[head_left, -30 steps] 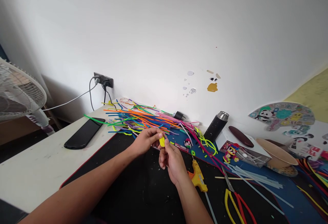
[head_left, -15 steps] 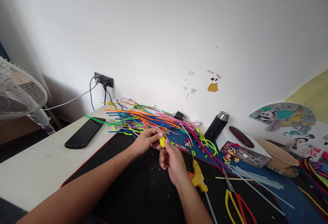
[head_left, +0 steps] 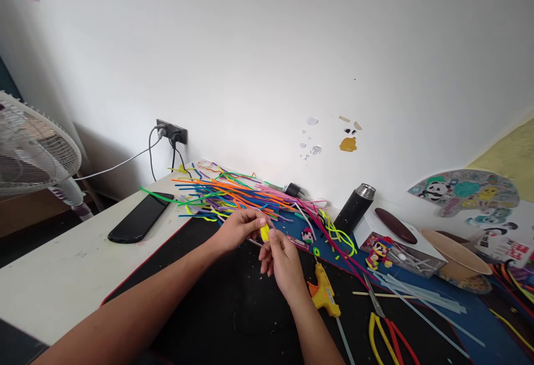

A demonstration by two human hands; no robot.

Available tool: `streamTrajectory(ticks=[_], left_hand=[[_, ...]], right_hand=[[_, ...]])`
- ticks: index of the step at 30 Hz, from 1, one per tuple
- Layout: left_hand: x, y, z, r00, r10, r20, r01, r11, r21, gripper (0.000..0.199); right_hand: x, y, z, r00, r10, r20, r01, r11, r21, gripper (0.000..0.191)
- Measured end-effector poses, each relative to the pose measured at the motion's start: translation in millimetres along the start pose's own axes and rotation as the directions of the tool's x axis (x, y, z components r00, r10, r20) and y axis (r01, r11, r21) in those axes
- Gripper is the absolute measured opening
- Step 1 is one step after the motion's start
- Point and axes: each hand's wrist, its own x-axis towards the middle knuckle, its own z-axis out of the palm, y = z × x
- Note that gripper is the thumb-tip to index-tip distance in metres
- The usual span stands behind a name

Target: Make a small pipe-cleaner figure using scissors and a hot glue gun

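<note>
Over the black mat, my left hand [head_left: 240, 228] pinches a small yellow fuzzy piece [head_left: 265, 233], which looks like bent pipe cleaner, between thumb and fingers. My right hand [head_left: 280, 259] closes on the lower right side of the same piece, its thumb pressed against it and the other fingers curled. Part of the piece is hidden by the fingertips. Just behind the hands lies a heap of coloured pipe cleaners [head_left: 233, 191]. Right of my right hand, a yellow hot glue gun [head_left: 324, 292] rests on the mat, a glue stick coming out of its rear.
Scissors [head_left: 386, 320] with yellow and red handles lie at the right, near clear glue sticks [head_left: 434, 292]. Behind them stand a small colourful figure [head_left: 379, 252], a white box [head_left: 403, 240], a bowl [head_left: 454, 251] and a black thermos [head_left: 354, 208]. A phone [head_left: 139, 219] lies left; a fan [head_left: 37, 142] stands beyond.
Both hands stay together on the yellow piece, with the right fingers shifting slightly around it. The whole view has moved a little, so the scene sits slightly right and lower.
</note>
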Motion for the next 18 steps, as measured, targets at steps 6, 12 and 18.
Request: streamTrajectory(ticks=[6, 12, 18], left_hand=[[0, -7, -1.6, 0.999, -0.037, 0.031, 0.037, 0.999, 0.002, 0.051], [0, -13, 0.1, 0.990, -0.135, 0.039, 0.139, 0.981, -0.137, 0.055], [2, -13, -3.1, 0.998, -0.061, 0.008, 0.061, 0.998, 0.008, 0.053]], right_hand=[[-3, 3, -2, 0.997, -0.080, 0.016, 0.082, 0.954, -0.289, 0.052], [-2, 4, -2, 0.994, -0.106, 0.008, 0.102, 0.935, -0.339, 0.050], [-2, 7, -1, 0.997, -0.062, 0.037, 0.070, 0.955, -0.287, 0.049]])
